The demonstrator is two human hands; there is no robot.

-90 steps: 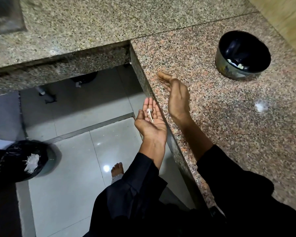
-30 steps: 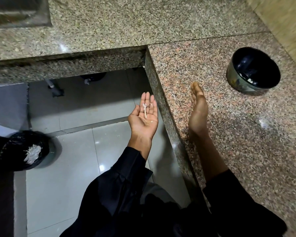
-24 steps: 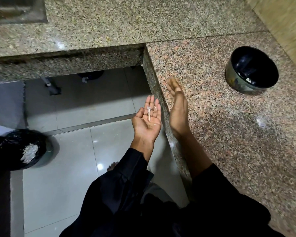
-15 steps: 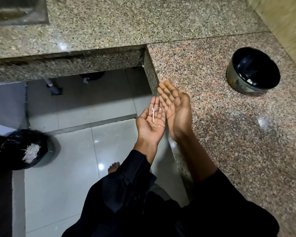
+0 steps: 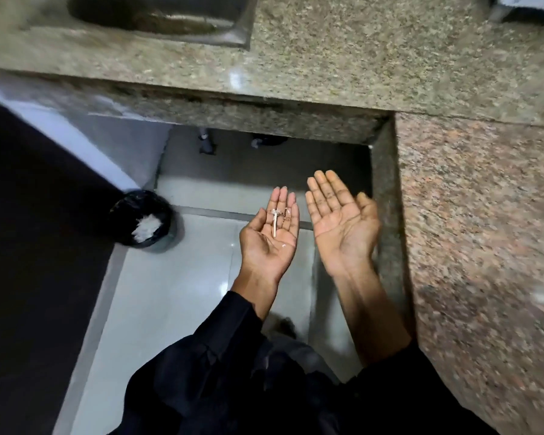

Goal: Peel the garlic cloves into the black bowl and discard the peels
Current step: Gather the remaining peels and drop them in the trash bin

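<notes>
While the peels (image 5: 276,218) (a pale stalk and a few papery flakes) are cradled on the fingers of the left hand (image 5: 272,235), cupped palm up, the right hand (image 5: 343,219) is held flat and empty just beside it. Both are kept off the edge of the desk (image 5: 471,215), above the floor. Peeling is judged finished; discarding is left, since the lined bin (image 5: 142,218) stands well to the left of the left hand. Only a dark sliver, perhaps the black bowl, is seen at the frame's right edge.

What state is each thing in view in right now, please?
left hand: open, palm up, carrying scraps
garlic peels: lying loose on the left palm
right hand: open, palm up, empty
bin: uncovered, black liner, white scraps inside
sink: no water visible
</notes>
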